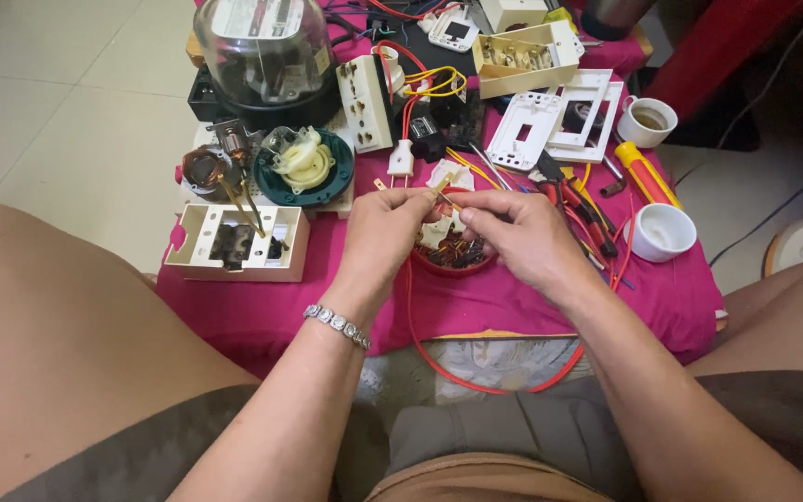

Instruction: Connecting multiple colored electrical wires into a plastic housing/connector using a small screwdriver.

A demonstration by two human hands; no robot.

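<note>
The fingers (408, 203) of the left hand (385, 234) are curled in and pinched tight on a small brass piece (440, 186), whose tip pokes up between thumb and forefinger; the fingers of the right hand (522, 234) are bent the same way, their tips closed together and meeting the left ones at that piece. Both hands hover close together above a red bowl (453, 265) of small dark parts, near the front edge of the counter (513, 307), which is covered with a pink cloth. Both forearms reach forward from the lap, and the left wrist wears one silver bracelet (337, 325). A red wire (476, 383) loops down off the counter's front edge below the hands. Two white cups (662, 231) stand to the right, one nearer and one further back beside a yellow-handled screwdriver (645, 173). To the left lie one open cream box (234, 244), one green round base (304, 169) carrying a pale part, and one copper coil (204, 169). One clear domed meter (264, 51) stands at the back, with one white socket strip (365, 102) just beside it and two white faceplates (559, 116) further right.
</note>
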